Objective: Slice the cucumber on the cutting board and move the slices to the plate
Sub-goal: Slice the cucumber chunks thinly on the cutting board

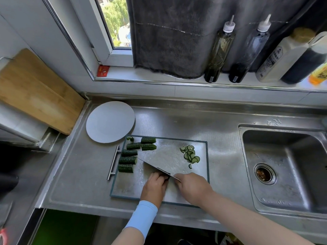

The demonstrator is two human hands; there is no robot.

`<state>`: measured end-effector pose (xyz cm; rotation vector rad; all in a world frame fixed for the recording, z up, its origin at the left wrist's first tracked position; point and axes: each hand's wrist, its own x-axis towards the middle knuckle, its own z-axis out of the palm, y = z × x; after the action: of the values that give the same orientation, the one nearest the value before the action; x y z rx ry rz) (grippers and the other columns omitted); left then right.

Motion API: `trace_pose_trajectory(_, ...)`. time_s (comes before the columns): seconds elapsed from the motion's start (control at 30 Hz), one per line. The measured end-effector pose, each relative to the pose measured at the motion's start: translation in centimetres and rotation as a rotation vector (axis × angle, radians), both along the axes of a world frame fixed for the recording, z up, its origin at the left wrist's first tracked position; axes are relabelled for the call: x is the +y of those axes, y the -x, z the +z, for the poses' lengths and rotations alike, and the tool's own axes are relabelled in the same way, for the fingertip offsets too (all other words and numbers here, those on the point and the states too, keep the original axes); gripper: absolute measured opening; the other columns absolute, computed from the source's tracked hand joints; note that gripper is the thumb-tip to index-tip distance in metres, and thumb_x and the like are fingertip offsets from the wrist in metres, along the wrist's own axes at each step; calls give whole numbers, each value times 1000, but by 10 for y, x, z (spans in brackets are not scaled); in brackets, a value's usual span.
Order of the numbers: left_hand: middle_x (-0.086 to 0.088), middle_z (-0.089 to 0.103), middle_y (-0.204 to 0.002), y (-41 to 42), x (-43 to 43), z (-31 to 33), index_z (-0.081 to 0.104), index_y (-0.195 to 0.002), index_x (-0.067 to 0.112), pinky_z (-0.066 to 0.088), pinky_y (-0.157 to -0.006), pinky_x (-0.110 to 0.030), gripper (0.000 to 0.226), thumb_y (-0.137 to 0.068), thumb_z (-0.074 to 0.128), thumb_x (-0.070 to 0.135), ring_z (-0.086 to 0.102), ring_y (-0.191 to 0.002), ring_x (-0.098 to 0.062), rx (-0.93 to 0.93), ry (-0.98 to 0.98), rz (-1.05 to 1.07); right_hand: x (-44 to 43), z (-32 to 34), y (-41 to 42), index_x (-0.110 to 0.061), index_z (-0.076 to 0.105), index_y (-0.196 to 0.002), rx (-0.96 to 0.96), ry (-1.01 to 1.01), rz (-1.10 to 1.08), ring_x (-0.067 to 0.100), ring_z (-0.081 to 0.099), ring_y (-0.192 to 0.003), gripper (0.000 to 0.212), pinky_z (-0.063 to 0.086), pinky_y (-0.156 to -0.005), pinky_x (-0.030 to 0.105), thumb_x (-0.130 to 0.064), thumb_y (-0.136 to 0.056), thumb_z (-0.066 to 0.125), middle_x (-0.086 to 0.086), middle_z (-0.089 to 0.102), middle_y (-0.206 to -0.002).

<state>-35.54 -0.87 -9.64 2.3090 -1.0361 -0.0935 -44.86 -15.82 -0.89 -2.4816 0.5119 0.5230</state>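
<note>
On cutting board (pixel 198 147), right hand (pixel 192 186) grip holds knife (pixel 155 167), left hand (pixel 154 184) grip holds cucumber (pixel 166 177), bottle labels (pixel 275 58) illegible.

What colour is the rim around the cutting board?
The cutting board rim is dark teal around a steel-grey surface; the head view shows it best.

Near the front edge of the teal-rimmed steel cutting board (pixel 129 184), the left hand (pixel 155 184) curls its fingers over a dark green cucumber piece (pixel 165 176). The right hand (pixel 192 187) grips a broad steel knife (pixel 154 167) against it. Cucumber chunks (pixel 127 160) line the board's left edge, and thin slices (pixel 190 153) lie near its right edge. A round white plate (pixel 110 122) sits towards the back left corner of the steel counter (pixel 79 174).
</note>
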Motion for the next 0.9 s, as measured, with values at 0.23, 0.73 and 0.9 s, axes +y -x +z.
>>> trace_pose_trajectory(0.23, -4, 68, -88, -1, -1, -1, 75, -83, 12, 49, -74, -24, 26, -62, 87, 4, 56, -86, -16, -9, 30, 18, -7, 9, 31, -26, 57, -105, -31, 18, -21, 26, 51, -69, 22, 39, -59, 34, -31, -102, 36, 0, 59, -77)
trace_pose_trajectory(0.73, -4, 68, -92, -2, -1, -1, 75, -85, 11, 47, -76, -21, 24, -64, 86, 3, 55, -91, -14, 10, 30, 21, -10, 4, 42, -24, 58, -100, 7, 16, -60, 26, 51, -66, 21, 45, -61, 36, -31, -102, 38, 3, 62, -76)
trace_pose_trajectory(0.9, -4, 68, -88, -2, -1, -3, 75, -82, 9, 48, -72, -23, 25, -61, 87, 1, 55, -87, -14, 10, 40, 10, -1, 1, 12, -27, 60, -104, 46, -13, -49, 28, 52, -74, 24, 38, -62, 32, -26, -101, 36, 4, 60, -84)
